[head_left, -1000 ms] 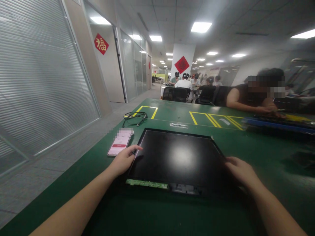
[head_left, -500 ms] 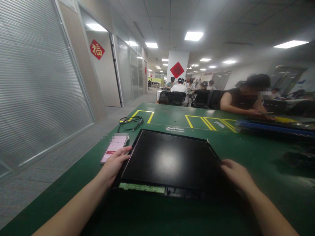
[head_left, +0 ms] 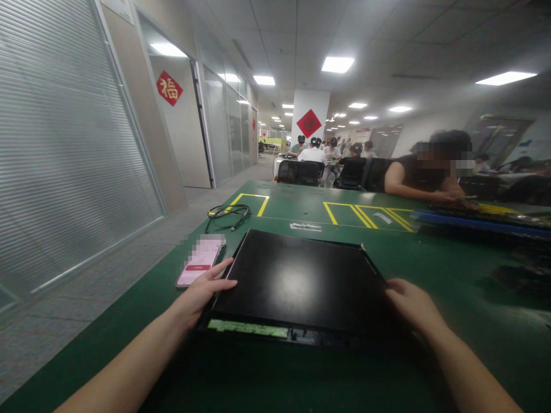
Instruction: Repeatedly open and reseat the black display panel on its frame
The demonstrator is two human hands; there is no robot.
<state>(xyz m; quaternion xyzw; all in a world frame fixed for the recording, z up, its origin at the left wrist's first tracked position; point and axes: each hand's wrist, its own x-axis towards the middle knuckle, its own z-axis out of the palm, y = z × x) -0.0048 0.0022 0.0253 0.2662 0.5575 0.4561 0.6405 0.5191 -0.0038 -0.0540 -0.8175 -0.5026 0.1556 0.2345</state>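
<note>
A black LCD screen panel (head_left: 297,281) lies in front of me, with a bright ceiling reflection in its middle. Along its near edge runs a strip of green circuit board (head_left: 247,328). My left hand (head_left: 206,292) grips the panel's left edge, thumb on the front surface and a finger stretched along the side. At the right edge, my right hand (head_left: 411,301) holds the panel, its fingertips partly hidden behind the rim. Just left of my left hand is a phone (head_left: 201,264) with a lit screen.
The green table (head_left: 430,258) carries a coiled black cable (head_left: 228,215), yellow tape marks (head_left: 340,203) and a whitish strip (head_left: 305,227). A blue-edged tray (head_left: 473,221) with dark parts is at the right, where another person (head_left: 424,178) sits. Black chairs (head_left: 299,172) stand beyond.
My left thumb has come further over the panel's front, and the fingers have spread a little. The panel and my right hand are almost where they were.
</note>
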